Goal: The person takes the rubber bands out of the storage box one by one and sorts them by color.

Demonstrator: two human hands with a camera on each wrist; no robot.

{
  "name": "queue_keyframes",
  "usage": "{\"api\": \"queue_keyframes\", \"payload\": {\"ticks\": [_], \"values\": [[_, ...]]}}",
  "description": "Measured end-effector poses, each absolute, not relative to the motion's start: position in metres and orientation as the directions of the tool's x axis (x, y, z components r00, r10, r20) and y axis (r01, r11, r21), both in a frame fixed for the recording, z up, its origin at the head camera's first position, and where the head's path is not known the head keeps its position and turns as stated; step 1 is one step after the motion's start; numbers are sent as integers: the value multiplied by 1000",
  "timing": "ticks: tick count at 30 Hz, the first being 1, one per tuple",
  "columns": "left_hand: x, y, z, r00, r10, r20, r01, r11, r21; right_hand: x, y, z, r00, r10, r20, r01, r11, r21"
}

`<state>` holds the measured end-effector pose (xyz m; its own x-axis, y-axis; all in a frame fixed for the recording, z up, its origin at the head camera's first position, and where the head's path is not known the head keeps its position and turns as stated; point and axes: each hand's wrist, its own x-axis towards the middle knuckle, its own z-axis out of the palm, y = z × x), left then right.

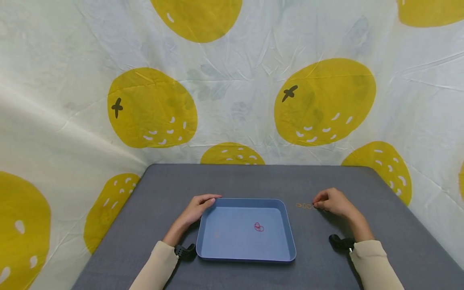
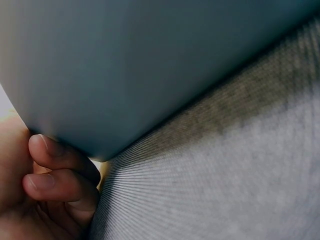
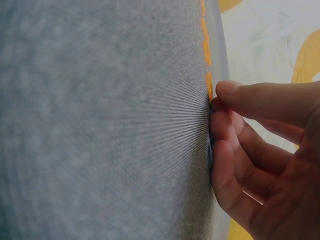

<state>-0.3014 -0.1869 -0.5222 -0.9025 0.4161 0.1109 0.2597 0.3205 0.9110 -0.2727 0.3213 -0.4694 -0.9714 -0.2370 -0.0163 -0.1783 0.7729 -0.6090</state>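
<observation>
A blue rectangular tray (image 1: 246, 253) lies on the grey table. My left hand (image 1: 197, 207) grips its far left corner; in the left wrist view the curled fingers (image 2: 60, 185) press against the outside of the tray wall (image 2: 125, 75). In the tray lie a small cluster of pink rubber bands (image 1: 259, 228) and one faint orange rubber band (image 1: 216, 233). To the tray's right, my right hand (image 1: 335, 202) is down at the tabletop, thumb and index finger pinching at the end of a row of yellow rubber bands (image 1: 299, 205). The fingertips mostly hide the pinched band.
The grey table (image 1: 253, 181) ends at the back against a white cloth (image 1: 235, 112) printed with yellow fruit. Black straps with small devices sit on both wrists, the left one (image 1: 185, 252) close to the tray's side and the right one (image 1: 341, 243) over the table.
</observation>
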Motion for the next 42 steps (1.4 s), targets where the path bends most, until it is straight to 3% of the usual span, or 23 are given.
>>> {"api": "queue_keyframes", "payload": {"ticks": [13,22,42], "values": [[-302,-187,-523,-907,408,100,245,319,916,-272,320,-465,-980,-197,-11,-149,775,-614],[-300,-187,-522,-906,409,104,243,303,922,-272,311,-447,-968,-237,80,-240,797,-554],[-299,-186,-521,-905,410,116,261,318,911,-255,270,-410,-949,-285,136,-313,790,-528]]}}
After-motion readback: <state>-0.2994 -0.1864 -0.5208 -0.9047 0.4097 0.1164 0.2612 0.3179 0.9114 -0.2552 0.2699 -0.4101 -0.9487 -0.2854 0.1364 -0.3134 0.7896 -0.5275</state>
